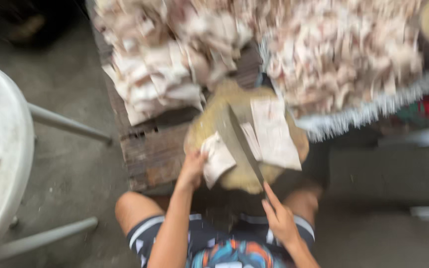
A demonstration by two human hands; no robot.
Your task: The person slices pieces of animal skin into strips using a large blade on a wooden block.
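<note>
Nearest the camera, we see our two bare forearms rising from our lap toward 12 o'clock, over patterned shorts [224, 250] and bare knees.

Our right hand [280, 218] sits at about 5 o'clock of the round chopping block [202, 130]. Its fingers are curled around the handle of a cleaver [239, 141], with the index finger stretched forward along the handle. The broad blade runs from the hand toward 11 o'clock, tilted, and crosses the middle of the block.

Our left hand [192, 168] sits at 7 o'clock of the block, wrist bent, fingers closed down on the near corner of a pale slab of meat [218, 158]. This slab lies just left of the blade and touches it. A second, larger flat slab [274, 133] lies just right of the blade, reaching the block's 4 o'clock edge.

The block rests on a dark wooden tabletop [150, 154]. The tabletop's near edge lies just under both hands; its left edge drops to bare concrete floor [75, 168], which gives open room at 9 o'clock.

At 12 o'clock a heap of cut meat pieces [160, 74] crowds the block's far edge. At 1 o'clock a second heap [343, 54] sits in a tray with a fringed rim, overhanging the block. At far 9 o'clock stands a white round table [1, 149] on metal legs. The picture is motion-blurred, so finer detail cannot be told.
</note>
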